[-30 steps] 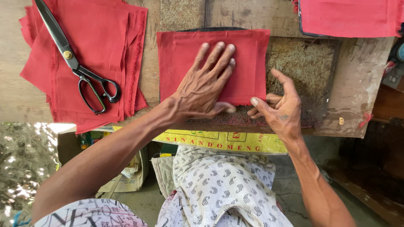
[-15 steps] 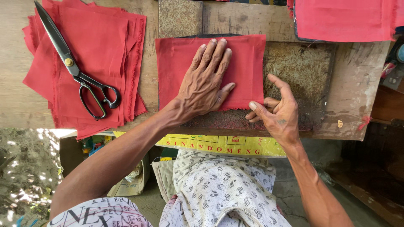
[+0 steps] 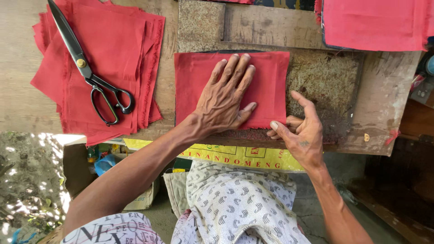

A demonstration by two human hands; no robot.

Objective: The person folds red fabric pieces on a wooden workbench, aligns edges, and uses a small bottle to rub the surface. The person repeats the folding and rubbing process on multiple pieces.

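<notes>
A folded red cloth piece (image 3: 194,86) lies flat on a worn wooden workbench (image 3: 389,99). My left hand (image 3: 226,97) presses down on it, palm flat and fingers spread. At the cloth's lower right corner, my right hand (image 3: 300,131) pinches the edge between thumb and fingers. A dark layer shows under the cloth's top edge.
To the left sits a stack of red cloth pieces (image 3: 113,49) with large black scissors (image 3: 88,74) lying across it. Another red cloth pile (image 3: 373,22) is at the top right. A yellow printed sack (image 3: 235,156) hangs below the bench edge. My patterned trousers (image 3: 235,203) fill the bottom.
My left hand slid slightly up the cloth and its thumb drew in. My right hand stayed at the lower right corner. The view shifted a little.
</notes>
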